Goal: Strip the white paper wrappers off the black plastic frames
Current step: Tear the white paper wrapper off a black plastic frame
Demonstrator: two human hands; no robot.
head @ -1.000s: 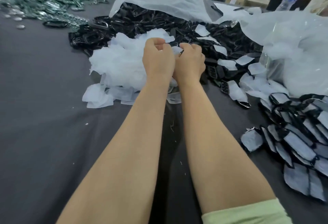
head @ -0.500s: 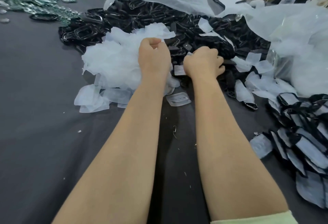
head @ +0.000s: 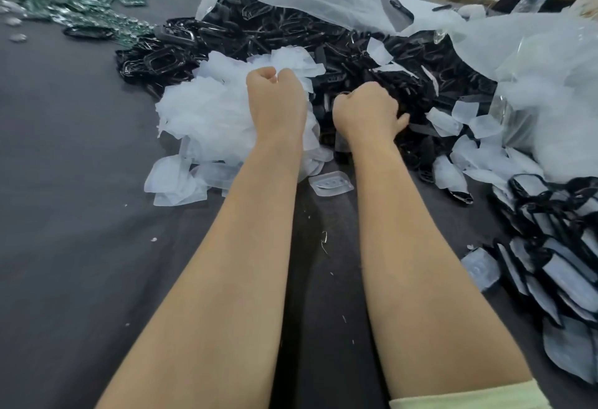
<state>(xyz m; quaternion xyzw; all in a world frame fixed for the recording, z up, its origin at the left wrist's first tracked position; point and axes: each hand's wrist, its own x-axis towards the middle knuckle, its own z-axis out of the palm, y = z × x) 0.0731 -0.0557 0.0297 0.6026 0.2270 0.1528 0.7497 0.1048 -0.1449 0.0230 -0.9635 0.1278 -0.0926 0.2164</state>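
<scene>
While dark grey table [head: 64, 182] bears wrappers [head: 200, 111], frames [head: 259, 30], left grip [head: 275, 101], right grip [head: 365, 107] curl, contents unseen.

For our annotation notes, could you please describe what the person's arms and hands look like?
The left forearm and right forearm are bare. The left hand and right hand wear no gloves, and no ring, watch or bracelet shows. A pale yellow-green sleeve edge covers the right arm at the bottom of the frame; no sleeve shows on the left arm.
</scene>
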